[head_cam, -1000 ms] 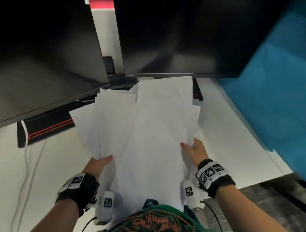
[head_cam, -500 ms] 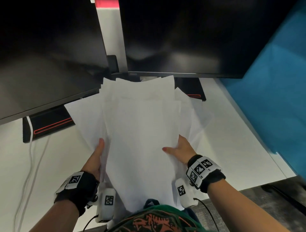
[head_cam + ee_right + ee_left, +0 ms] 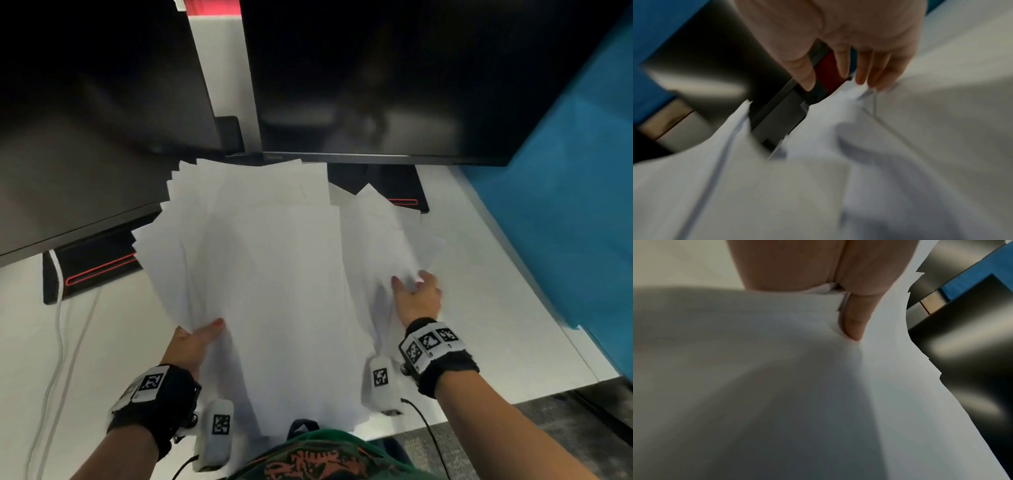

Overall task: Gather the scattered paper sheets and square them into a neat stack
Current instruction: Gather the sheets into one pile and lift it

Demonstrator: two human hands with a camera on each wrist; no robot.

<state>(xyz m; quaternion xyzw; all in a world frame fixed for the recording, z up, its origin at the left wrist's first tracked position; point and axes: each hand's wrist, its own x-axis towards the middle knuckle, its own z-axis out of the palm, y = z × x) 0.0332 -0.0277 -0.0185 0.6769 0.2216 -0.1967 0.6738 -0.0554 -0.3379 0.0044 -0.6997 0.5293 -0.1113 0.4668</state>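
A fanned pile of white paper sheets lies on the white desk in front of me. My left hand grips the pile's lower left edge. In the left wrist view the thumb presses down on the top sheet, with the sheet edges pinched under it. My right hand is at the outer edge of the looser sheets that stick out to the right. Its straight fingertips touch a sheet's edge with the thumb held apart; that view is blurred.
Two dark monitors stand right behind the pile, on black bases with red lines. A blue partition borders the desk on the right. White cables run down the left side.
My right hand has left the main bundle and moved right and outward to the loose sheets. The left hand kept its hold, and the left sheets now overlap more closely.
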